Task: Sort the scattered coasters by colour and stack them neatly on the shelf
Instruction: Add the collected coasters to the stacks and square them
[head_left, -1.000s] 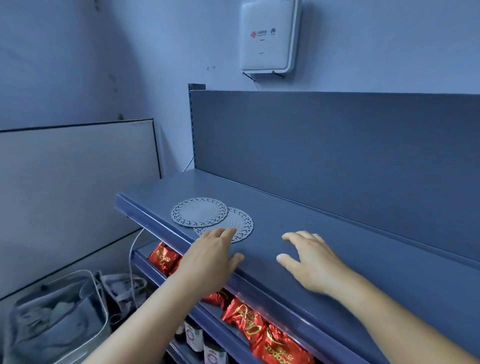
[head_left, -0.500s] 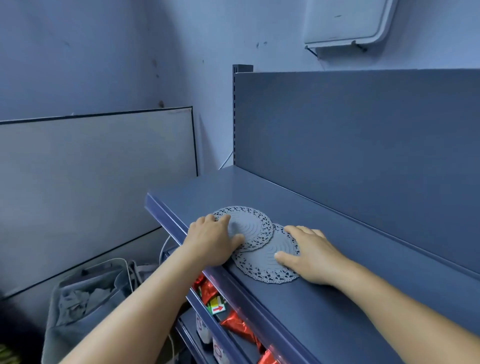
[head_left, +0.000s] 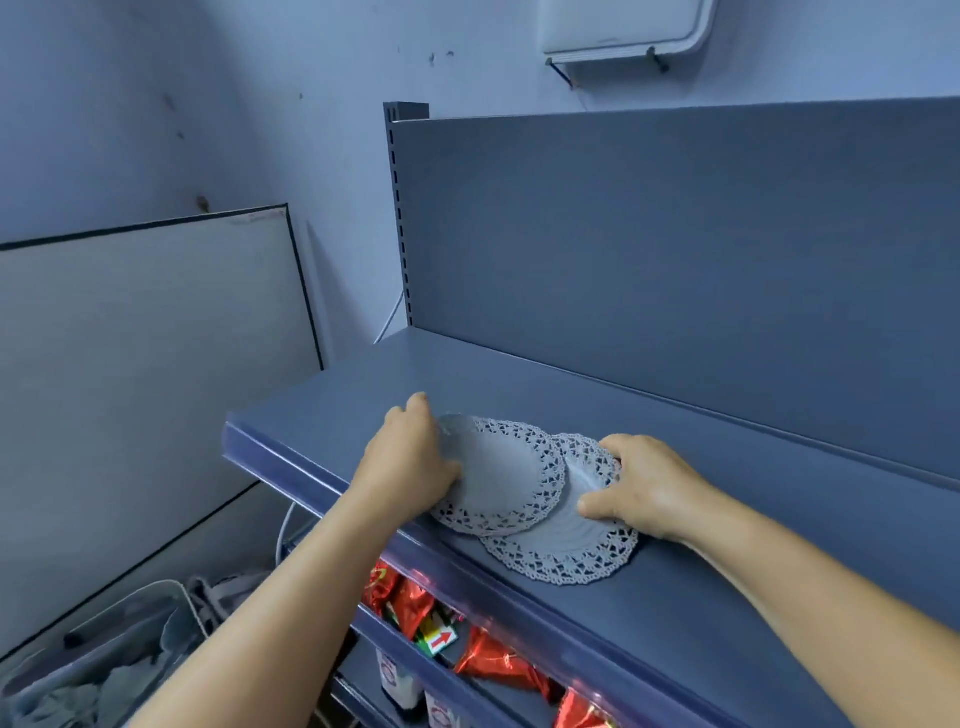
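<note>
1. I judge the two round pale-grey coasters with lace-cut rims to be very light, thin and floppy; the lace edge looks easy to tear or crease, and the flat centres probably slide readily on the smooth blue-grey metal shelf (head_left: 675, 441).
2. Both lie on the shelf between my hands, near its front lip. The left coaster (head_left: 501, 475) overlaps the right coaster (head_left: 566, 545), its edge resting on top.
3. The best hold, I think, is at the rim, one finger slipped under and the thumb on top, since a flat disc gives nothing to pinch from above.
4. My left hand (head_left: 405, 462) is at the left coaster's far-left rim, which curls up against the fingers (head_left: 415, 402); they are bent round that edge, the thumb lying on the coaster's top face.
5. My right hand (head_left: 649, 486) rests on the right coaster, thumb and fingers fairly straight, pressing it down rather than clamping it.
6. Red foil packets (head_left: 493, 660) sit on the shelf below my hands.
</note>
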